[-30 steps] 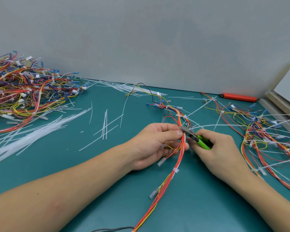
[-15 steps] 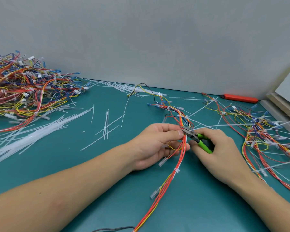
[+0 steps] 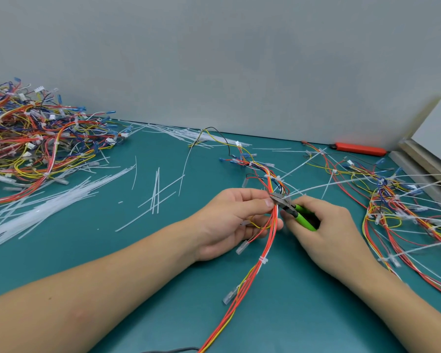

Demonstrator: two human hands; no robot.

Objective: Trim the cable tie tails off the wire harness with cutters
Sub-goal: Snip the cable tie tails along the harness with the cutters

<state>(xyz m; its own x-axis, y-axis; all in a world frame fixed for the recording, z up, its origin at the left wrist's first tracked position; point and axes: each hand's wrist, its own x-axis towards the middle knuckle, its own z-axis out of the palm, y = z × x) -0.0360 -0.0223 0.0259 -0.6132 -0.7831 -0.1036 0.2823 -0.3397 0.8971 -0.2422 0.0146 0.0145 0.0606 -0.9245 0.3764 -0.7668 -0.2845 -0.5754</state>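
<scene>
A wire harness [image 3: 261, 266] of red, orange and yellow wires runs from the table's middle down toward me. My left hand [image 3: 229, 220] grips the bundle between thumb and fingers near a cable tie. My right hand [image 3: 326, 233] holds green-handled cutters [image 3: 294, 211], whose metal jaws sit at the bundle just right of my left thumb. A long white cable tie tail [image 3: 316, 187] sticks out to the right from that spot. Another tie [image 3: 263, 260] lower on the harness has a short stub.
A heap of wire harnesses [image 3: 33, 138] lies at the left. More harnesses with long white tails [image 3: 402, 205] spread at the right. Cut tie tails [image 3: 36, 207] litter the teal mat. An orange tool [image 3: 357, 149] lies by the wall; boards [image 3: 423, 164] stand far right.
The cutters' jaws have shifted slightly up along the bundle toward the tie, and my right hand has followed. My left hand keeps its hold on the wires.
</scene>
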